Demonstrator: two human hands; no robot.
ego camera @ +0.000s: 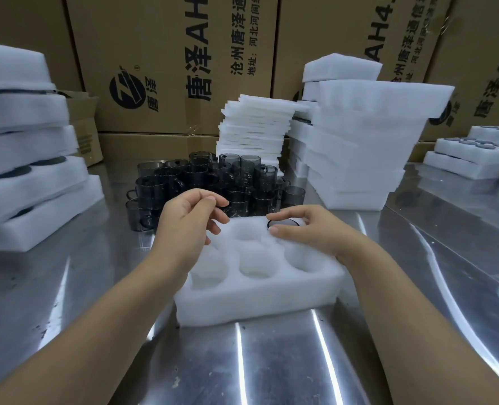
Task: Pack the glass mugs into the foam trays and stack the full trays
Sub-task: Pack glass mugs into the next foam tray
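Note:
A white foam tray [257,296] with round pockets lies on the steel table in front of me. One smoky glass mug [283,223] sits sunk in its far right pocket; the other visible pockets hold nothing. My right hand [309,229] rests on that mug, thumb and fingers curled around its rim. My left hand [189,220] hovers over the tray's far left corner, fingers loosely curled, holding nothing. A cluster of several dark glass mugs [207,185] stands just behind the tray.
Full foam trays [29,171] are stacked at the left. A tall stack of foam trays [356,147] stands at the right, flat foam sheets [254,130] behind the mugs, more filled trays [476,153] at far right. Cardboard boxes [169,59] wall the back.

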